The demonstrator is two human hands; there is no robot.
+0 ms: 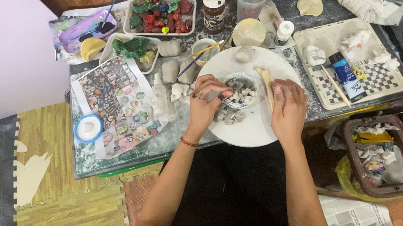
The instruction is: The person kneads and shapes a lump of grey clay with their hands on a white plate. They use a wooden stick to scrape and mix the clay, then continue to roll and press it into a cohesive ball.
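My left hand (208, 98) pinches a small grey tool, its tip at the left rim of the little bowl (241, 89) of grey pieces on the white plate (253, 130), while my right hand (287, 107), fingers curled closed, rests just right of it

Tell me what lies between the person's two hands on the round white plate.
In the head view, a small round bowl of grey clay chunks sits between the left hand and right hand, on the round white plate.
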